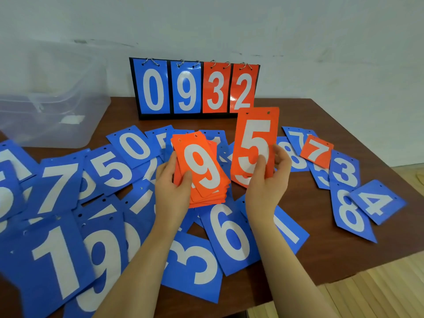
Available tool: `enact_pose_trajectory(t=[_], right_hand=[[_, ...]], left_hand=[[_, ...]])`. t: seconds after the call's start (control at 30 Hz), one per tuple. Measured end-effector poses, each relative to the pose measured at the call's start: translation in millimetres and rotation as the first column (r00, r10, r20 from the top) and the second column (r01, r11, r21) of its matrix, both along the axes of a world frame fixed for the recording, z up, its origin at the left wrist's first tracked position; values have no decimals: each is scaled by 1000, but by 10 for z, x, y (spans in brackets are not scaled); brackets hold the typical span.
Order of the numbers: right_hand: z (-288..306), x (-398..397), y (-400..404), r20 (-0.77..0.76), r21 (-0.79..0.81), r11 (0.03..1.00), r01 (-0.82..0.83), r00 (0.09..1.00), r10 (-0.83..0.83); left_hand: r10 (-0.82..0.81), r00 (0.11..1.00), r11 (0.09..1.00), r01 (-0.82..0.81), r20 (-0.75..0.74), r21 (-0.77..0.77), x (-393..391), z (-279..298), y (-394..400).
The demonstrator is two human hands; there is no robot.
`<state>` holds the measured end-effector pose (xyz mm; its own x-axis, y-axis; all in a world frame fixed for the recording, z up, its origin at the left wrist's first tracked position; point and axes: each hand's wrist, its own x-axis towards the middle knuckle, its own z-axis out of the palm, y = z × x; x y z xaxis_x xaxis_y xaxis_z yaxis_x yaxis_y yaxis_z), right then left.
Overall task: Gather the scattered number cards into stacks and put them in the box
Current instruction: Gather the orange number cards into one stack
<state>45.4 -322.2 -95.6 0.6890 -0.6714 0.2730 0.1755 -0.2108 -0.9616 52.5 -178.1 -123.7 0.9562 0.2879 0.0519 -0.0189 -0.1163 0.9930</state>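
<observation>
My left hand (169,182) grips a stack of orange number cards (202,171) with a 9 on top, held above the middle of the table. My right hand (268,177) holds an orange 5 card (254,143) upright, just right of the stack; another orange card shows behind its lower edge. One orange 7 card (317,151) lies on blue cards at the right. Many blue number cards (231,235) lie scattered over the brown table (358,253). A clear plastic box (52,106) stands at the back left.
A flip scoreboard (195,88) showing 0 9 3 2 stands at the back of the table against the wall. The table's right edge and front right corner drop to a light wooden floor (378,294).
</observation>
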Motion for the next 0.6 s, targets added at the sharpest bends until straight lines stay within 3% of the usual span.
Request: enact_pose_trajectory(t=[0.1,0.23,0.37,0.47,0.6], right_hand=[[25,-19,50,-50,60,988,-145,988,148],[-95,-42,212,-237,-113,950,-291,936,259],[-169,-1,269,-299,-285,894,-345,918,259],[-164,48,118,-330,-303,902,-308,922,204],[-177,132,-242,-519,-391,899,-199,854,-36]], left_hand=[[-10,1000,999,10,3,-33,-14,4,-6],[-21,1000,993,21,3,-116,-16,21,-20],[-13,1000,998,13,-11,-61,-7,29,-33],[11,1000,997,-13,-27,-71,5,17,-15],[18,999,997,-20,-28,-74,9,10,3]])
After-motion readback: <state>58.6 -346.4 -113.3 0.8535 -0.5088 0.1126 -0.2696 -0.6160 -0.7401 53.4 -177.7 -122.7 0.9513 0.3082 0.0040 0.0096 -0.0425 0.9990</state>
